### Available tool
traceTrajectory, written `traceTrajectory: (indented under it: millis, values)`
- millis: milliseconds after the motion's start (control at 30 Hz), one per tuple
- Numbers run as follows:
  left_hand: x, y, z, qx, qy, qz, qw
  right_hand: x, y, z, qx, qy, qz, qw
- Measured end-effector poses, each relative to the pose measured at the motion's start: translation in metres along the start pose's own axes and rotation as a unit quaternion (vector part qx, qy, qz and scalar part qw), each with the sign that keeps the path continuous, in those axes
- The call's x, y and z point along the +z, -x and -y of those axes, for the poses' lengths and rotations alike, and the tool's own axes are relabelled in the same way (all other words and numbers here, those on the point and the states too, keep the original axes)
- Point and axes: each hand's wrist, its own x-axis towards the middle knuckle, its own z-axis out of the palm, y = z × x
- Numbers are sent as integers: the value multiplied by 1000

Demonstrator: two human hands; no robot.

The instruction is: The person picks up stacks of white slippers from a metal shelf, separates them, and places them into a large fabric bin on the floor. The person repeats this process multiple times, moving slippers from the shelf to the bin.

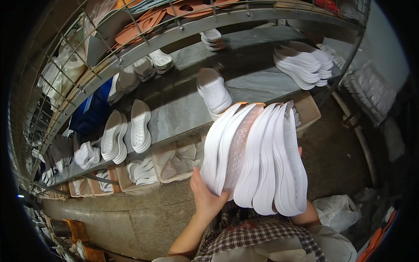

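Note:
A thick row of white shoe soles (257,174), pressed side by side and standing on edge, is held up in front of my body between both hands. My left hand (207,192) grips the lower left end, its thumb and fingers closed against the outermost soles. My right hand (307,214) supports the right end; most of it is hidden behind the soles, with a fingertip showing at the right edge. Some orange shows along the far end of the row. Just beyond, a small stack of white soles (214,91) sits on the grey shelf (174,107).
More sole stacks stand on the shelf, at the left (114,137) and far right (301,65). Beneath it are lined bins (174,161) of white pieces. A wire rack (148,37) overhangs the shelf. A blue crate (89,111) stands left; a plastic bag (336,212) lies right.

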Motion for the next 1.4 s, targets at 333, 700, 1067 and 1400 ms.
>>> traceTrajectory:
  millis: [333, 700, 1067, 1400]
  values:
    - [51, 16, -15, 125, 85, -31, 988, -11, 56, 30, -82, -24, 39, 996]
    - [116, 26, -23, 318, 160, -32, 934, -52, 108, 49, -142, 21, 73, 987]
    - [144, 35, -23, 374, 82, -17, 924, -78, 134, 63, -157, 91, 92, 979]
    - [153, 25, -58, 152, 430, 165, 874, -89, 142, 84, -178, 170, 110, 963]
